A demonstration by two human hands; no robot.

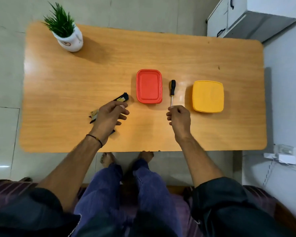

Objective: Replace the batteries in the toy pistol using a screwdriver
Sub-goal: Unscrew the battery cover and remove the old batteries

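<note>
The left hand [109, 115] lay over most of the toy pistol [121, 98], so only a black and yellow end at 1 o'clock of the hand and a bit at 9 o'clock showed. Its fingers curled around the pistol on the table [75, 82]. The right hand [179, 117] was closed, and its fingertips pinched the thin metal tip of the one screwdriver [172, 90]. The handle pointed to 12 o'clock. One red box [149, 86] sat at 9 o'clock of the screwdriver, and one yellow box [208, 96] sat at 3 o'clock. One plant pot [70, 40] stood at the far left corner. I could not see any batteries.
</note>
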